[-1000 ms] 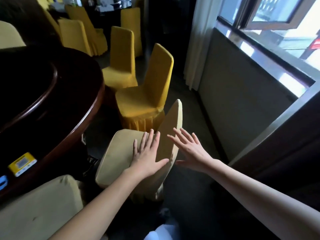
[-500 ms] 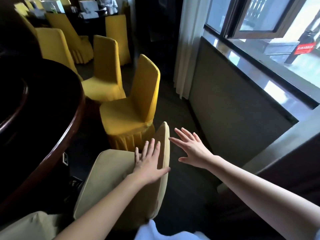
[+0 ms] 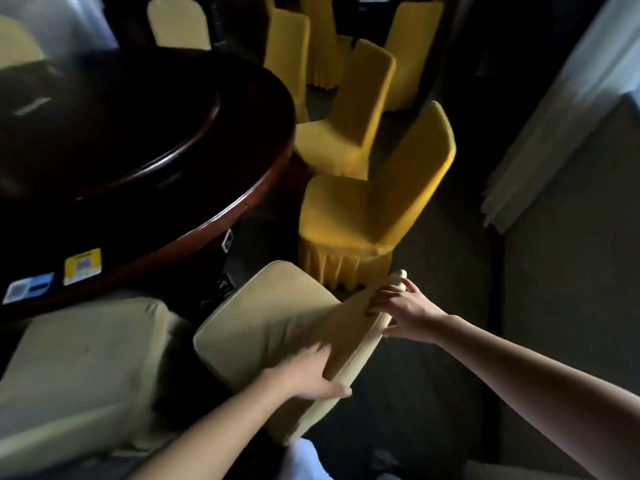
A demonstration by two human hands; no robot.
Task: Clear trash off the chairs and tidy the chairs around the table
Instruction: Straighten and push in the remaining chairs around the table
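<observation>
pale covered chair [image 3: 273, 317] beside table [image 3: 194, 174]

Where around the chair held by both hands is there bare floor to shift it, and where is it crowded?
Bare dark floor lies behind the held chair, out to the wall and curtain. It is crowded ahead, where a yellow chair nearly meets it, and tableward, between another pale chair and the round table. Left hand and right hand grip its backrest.

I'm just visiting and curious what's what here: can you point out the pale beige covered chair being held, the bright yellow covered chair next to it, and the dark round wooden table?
Pale beige covered chair [image 3: 270, 317], head view, seat cushion.
Bright yellow covered chair [image 3: 346, 216], head view, seat.
Dark round wooden table [image 3: 221, 202], head view, polished rim.
</observation>
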